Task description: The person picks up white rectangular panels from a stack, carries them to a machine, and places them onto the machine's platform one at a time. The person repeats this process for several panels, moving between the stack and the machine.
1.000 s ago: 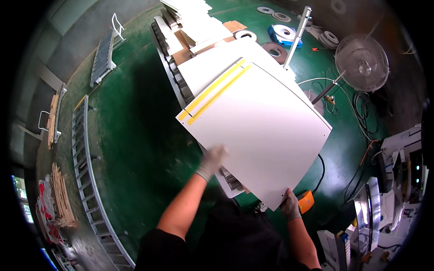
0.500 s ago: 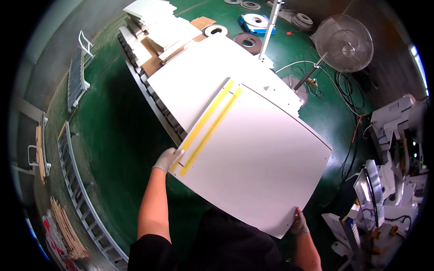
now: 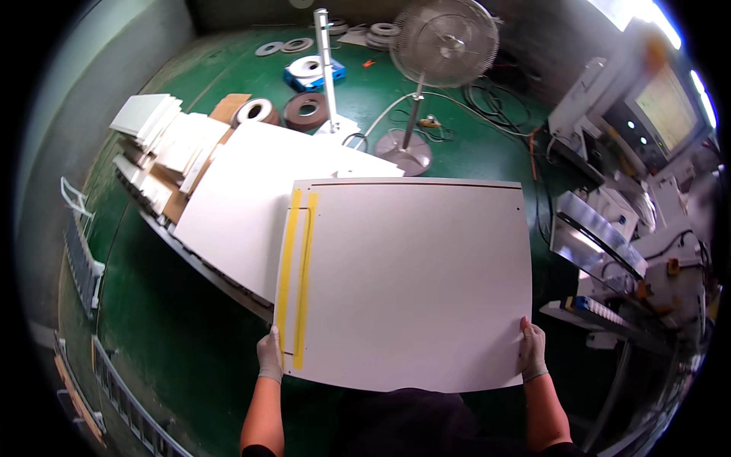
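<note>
A large white panel [image 3: 411, 282] is held up in front of my body, broad face upward. Two yellow tape strips run along its left side, and a dark groove follows its far edge. My left hand [image 3: 269, 355], in a pale glove, grips the near left edge with the thumb on top. On the opposite edge, my gloved right hand [image 3: 533, 349] holds the panel near its close corner. The fingers beneath the panel are hidden on both sides. Past the far left edge lies another big white sheet [image 3: 236, 190] on a roller conveyor [image 3: 205, 274].
Stacked white boards [image 3: 156, 126] lie at the conveyor's far end. Beyond are rolls of edge banding [image 3: 306, 111], a white post [image 3: 326, 68] and a standing fan [image 3: 445, 42] with cables on the green floor. A machine with a screen [image 3: 659, 114] stands right; a metal rail [image 3: 141, 404] lies left.
The panel has turned counterclockwise, so its far edge now runs nearly level across the view. My view has swung to the right, and both hands keep their hold.
</note>
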The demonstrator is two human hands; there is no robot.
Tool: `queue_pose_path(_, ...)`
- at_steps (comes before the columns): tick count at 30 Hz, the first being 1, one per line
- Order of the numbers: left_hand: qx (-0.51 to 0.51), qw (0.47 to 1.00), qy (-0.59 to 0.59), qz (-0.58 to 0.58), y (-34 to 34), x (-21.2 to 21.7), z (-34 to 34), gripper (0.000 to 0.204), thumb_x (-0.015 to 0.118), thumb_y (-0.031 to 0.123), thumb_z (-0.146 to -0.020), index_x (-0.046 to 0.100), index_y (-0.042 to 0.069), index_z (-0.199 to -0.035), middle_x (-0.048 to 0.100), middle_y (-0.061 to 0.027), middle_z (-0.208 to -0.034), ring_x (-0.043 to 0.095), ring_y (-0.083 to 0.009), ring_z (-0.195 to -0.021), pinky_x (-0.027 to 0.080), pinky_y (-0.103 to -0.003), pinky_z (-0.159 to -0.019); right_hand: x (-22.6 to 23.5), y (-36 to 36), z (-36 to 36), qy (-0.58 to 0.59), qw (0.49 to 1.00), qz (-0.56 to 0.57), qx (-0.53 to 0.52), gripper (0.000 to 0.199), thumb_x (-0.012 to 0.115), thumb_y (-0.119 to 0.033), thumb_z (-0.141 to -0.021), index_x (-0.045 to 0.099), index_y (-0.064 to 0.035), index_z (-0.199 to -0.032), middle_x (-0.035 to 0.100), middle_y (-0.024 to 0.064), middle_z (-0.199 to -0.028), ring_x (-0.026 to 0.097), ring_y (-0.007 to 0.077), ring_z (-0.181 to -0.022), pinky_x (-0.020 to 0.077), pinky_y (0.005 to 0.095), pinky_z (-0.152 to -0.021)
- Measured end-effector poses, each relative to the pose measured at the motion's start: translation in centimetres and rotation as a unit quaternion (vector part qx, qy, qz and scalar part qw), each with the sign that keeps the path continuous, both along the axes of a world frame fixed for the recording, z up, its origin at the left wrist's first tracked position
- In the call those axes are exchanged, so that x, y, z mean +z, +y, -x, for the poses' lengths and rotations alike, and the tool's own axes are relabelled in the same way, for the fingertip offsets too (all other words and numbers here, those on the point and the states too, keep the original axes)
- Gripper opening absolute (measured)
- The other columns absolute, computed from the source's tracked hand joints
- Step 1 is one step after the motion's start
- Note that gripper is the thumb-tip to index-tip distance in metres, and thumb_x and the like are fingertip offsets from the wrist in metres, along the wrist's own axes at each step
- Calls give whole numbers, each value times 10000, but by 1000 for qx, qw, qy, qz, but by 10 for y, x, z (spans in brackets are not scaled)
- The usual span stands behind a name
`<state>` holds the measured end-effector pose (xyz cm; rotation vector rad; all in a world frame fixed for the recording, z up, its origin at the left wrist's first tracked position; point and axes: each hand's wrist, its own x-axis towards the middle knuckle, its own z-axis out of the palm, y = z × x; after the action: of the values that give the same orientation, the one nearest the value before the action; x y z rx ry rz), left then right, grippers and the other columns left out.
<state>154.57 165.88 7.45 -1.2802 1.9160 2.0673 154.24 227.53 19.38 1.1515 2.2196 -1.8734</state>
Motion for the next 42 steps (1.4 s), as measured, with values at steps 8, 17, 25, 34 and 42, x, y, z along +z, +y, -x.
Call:
queue_pose_path(8, -163, 973, 82, 140, 58, 41, 59, 570, 556, 479, -1029, 557, -11, -736, 514, 11, -707, 435, -92, -690, 386, -319, -607, 0, 42, -112, 101, 980, 23, -167, 459, 555, -406, -1046, 561, -72, -731, 520, -56, -736, 446, 61, -682, 377, 258, -625)
queue_pose_path(17, -403, 882, 140, 201, 249, 79, 189, 736, 463, 635, -1011, 568, -23, -697, 499, -3, -611, 450, -127, -594, 404, -355, -544, -50, 109, -259, 69, 927, -29, -366, 522, 537, -481, -1040, 683, 19, -1013, 651, 13, -952, 587, 113, -871, 500, 304, -810)
queue_pose_path(25, -606, 708, 218, 291, 485, 127, 243, 666, 438, 536, -1041, 654, -49, -810, 621, -179, -676, 610, -297, -646, 467, -430, -644, -37, 98, -333, 141, 822, 43, -550, 555, 554, -475, -1028, 652, 56, -1156, 693, 99, -1064, 675, 194, -931, 562, 335, -840)
queue_pose_path(34, -757, 533, 259, 276, 690, 149, 287, 667, 431, 583, -1010, 689, -18, -879, 669, -262, -834, 659, -444, -833, 494, -480, -726, -47, 39, -331, 233, 647, 102, -719, 551, 572, -465, -1019, 614, 44, -1227, 669, 113, -1170, 658, 247, -1040, 543, 372, -912)
queue_pose_path(42, -813, 474, 212, 264, 764, 111, 332, 709, 426, 605, -1006, 713, -41, -954, 685, -295, -903, 680, -439, -907, 510, -465, -815, -69, -5, -287, 171, 626, 67, -758, 597, 559, -492, -1018, 580, 36, -1294, 644, 121, -1241, 631, 258, -1114, 511, 394, -972)
